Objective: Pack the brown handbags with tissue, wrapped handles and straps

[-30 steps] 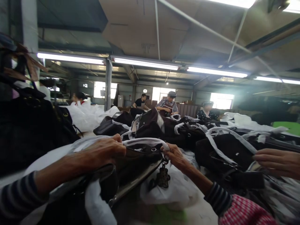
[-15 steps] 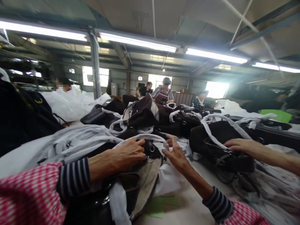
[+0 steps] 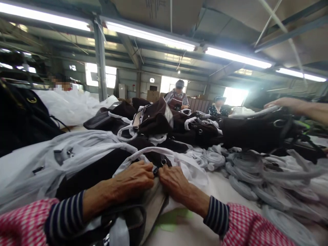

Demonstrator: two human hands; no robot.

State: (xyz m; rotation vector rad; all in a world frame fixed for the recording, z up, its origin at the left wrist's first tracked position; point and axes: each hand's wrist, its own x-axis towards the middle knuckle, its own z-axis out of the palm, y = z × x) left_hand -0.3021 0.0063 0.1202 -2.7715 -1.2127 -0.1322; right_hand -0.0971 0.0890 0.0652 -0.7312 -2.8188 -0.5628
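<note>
A dark handbag [image 3: 153, 201] with a pale grey flap or lining lies in front of me, its handle [image 3: 151, 149] wrapped in white paper. My left hand [image 3: 137, 176] is closed at the bag's upper edge, fingers curled by a small dark metal clip [image 3: 155, 171]. Just right of it, my right hand [image 3: 175, 181] pinches the same edge, under a metal ring [image 3: 163, 162]. The two hands almost touch. What sits between the fingertips is mostly hidden.
More dark bags [image 3: 156, 123] are heaped behind. At right a co-worker's hand [image 3: 284, 102] holds another dark bag [image 3: 251, 131] above coiled, wrapped straps [image 3: 253, 171]. White-wrapped straps [image 3: 84, 150] lie left. A green sheet [image 3: 171, 218] rests on the table. Several people work farther back.
My right hand has come left and down from the wrapped handle to the bag's edge, closing beside my left hand. The co-worker's bag at right has been lifted up and away.
</note>
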